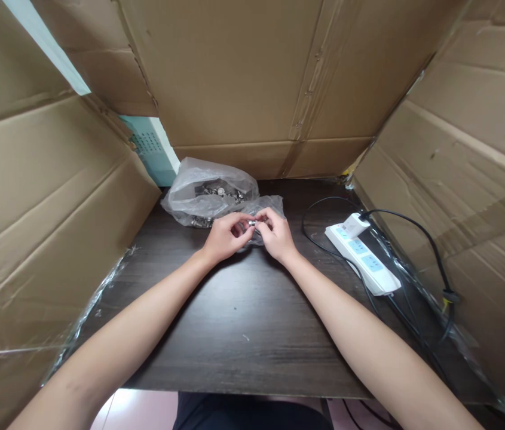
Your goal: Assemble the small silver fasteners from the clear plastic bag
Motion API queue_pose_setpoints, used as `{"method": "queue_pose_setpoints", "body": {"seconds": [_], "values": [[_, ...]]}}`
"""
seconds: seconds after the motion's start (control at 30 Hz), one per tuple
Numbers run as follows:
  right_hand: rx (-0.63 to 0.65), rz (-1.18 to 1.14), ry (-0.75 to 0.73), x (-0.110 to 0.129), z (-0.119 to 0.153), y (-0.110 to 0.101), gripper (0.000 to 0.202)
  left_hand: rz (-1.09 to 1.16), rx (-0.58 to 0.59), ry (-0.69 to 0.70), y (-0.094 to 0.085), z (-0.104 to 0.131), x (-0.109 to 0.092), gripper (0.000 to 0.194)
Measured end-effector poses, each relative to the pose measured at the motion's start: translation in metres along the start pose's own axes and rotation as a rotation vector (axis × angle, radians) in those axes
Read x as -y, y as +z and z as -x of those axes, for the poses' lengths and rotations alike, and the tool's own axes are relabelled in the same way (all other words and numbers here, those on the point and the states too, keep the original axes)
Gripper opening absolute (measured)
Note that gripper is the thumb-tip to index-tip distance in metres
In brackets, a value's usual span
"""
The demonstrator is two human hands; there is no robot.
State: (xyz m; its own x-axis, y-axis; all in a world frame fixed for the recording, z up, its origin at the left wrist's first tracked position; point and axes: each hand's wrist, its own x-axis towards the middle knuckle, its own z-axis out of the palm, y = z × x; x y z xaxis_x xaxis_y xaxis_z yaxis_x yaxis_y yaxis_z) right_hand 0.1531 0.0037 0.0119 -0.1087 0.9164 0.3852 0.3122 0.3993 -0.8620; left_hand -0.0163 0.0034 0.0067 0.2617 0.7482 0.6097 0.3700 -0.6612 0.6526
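Between the fingertips of both my hands is a small shiny metal part (252, 223), too small to name more exactly. My left hand (227, 234) pinches it from the left, thumb and fingers closed. From the right, my right hand (275, 232) grips the same part with bent fingers. Just behind them a clear plastic bag (184, 185) lies open, with many small metal pieces (223, 192) inside. A second piece of clear plastic (272, 205) shows behind and under my hands; its contents are mostly hidden.
A white power strip (371, 263) with a plugged-in white adapter (356, 226) lies at the right, black cables (427, 239) looping around it. Cardboard walls (243, 71) enclose the dark wooden table (234, 340) at the back and sides. A pale green object shows through a gap at back left.
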Motion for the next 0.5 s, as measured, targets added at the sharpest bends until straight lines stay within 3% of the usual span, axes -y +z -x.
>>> {"method": "queue_pose_setpoints", "body": {"seconds": [0.1, 0.33, 0.5], "values": [[0.012, 0.008, -0.001, -0.0002, -0.0001, 0.0006, 0.009, -0.008, 0.005, -0.001, -0.0002, 0.0001, -0.0001, 0.019], [0.008, 0.068, 0.002, -0.0004, 0.0012, 0.0013, 0.042, -0.007, -0.003, -0.006, 0.0006, 0.0007, 0.0009, 0.02], [-0.002, 0.05, 0.01, 0.0028, 0.0011, -0.0015, 0.031, -0.002, -0.01, 0.006, 0.0009, 0.0002, 0.0004, 0.019]]}}
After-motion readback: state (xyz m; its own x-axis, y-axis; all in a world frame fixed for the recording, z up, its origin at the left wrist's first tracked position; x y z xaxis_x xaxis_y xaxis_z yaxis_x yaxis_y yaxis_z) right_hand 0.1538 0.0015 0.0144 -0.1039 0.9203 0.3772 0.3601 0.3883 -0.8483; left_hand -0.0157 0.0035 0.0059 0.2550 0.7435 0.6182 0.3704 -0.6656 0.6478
